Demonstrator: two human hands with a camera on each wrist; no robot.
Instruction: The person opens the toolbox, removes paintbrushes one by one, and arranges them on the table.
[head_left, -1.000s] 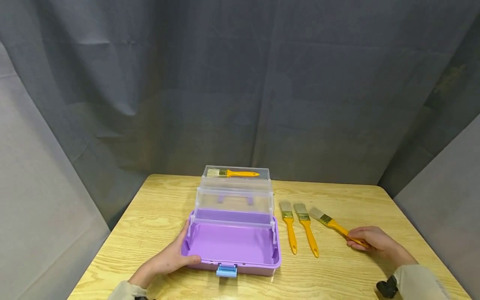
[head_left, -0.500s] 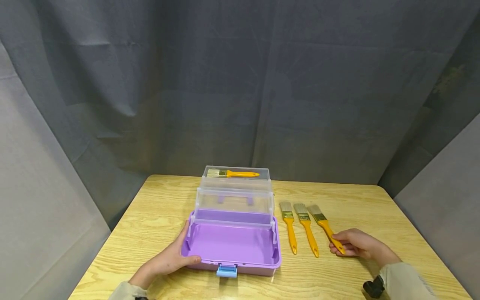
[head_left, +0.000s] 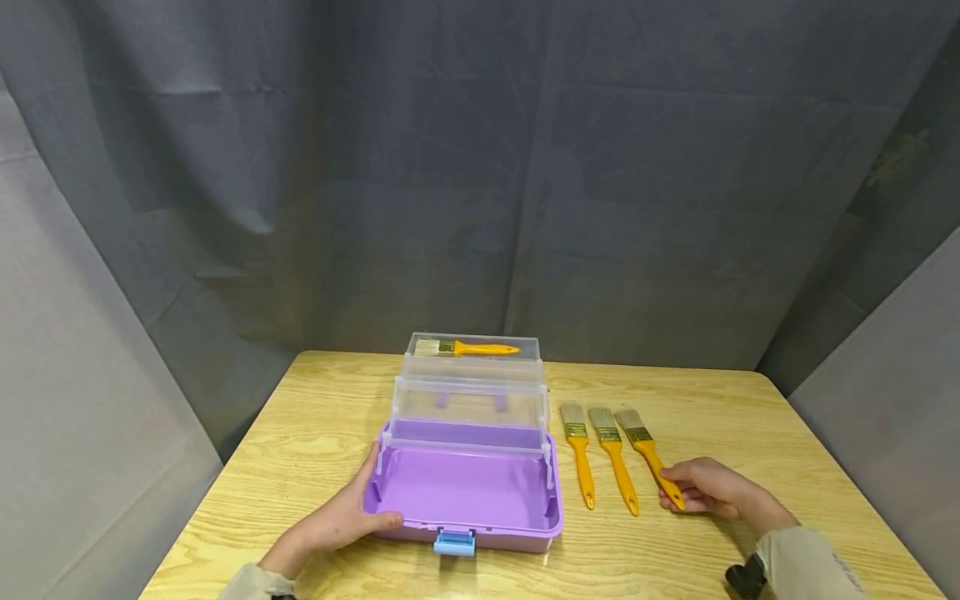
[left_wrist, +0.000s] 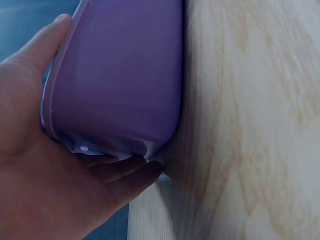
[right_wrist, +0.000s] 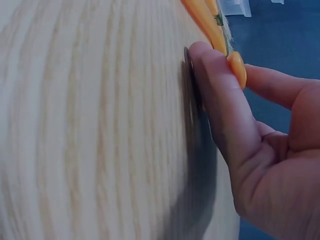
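A purple plastic toolbox [head_left: 465, 487] lies open, its clear trays [head_left: 471, 400] folded up at the back and a blue latch [head_left: 454, 542] in front. My left hand [head_left: 337, 517] holds its left side, thumb at the front rim; in the left wrist view its fingers wrap the box's corner. My right hand [head_left: 712, 487] pinches the yellow handle of the rightmost paintbrush [head_left: 651, 454] between thumb and fingers. That brush slants, bristles pointing away, beside a middle paintbrush [head_left: 618, 467] and a left paintbrush [head_left: 580, 462]. The right wrist view shows the handle's end [right_wrist: 237, 69] at my fingertips.
Another yellow paintbrush [head_left: 468, 347] lies across the clear top section at the back of the toolbox. Everything stands on a wood-grain table [head_left: 247, 500]. A dark grey curtain [head_left: 480, 167] hangs behind the table, with pale panels at both sides.
My right hand has moved left with the rightmost paintbrush, turning it closer to the angle of the two beside it. In the last half second it barely shifts. My left hand stays on the toolbox.
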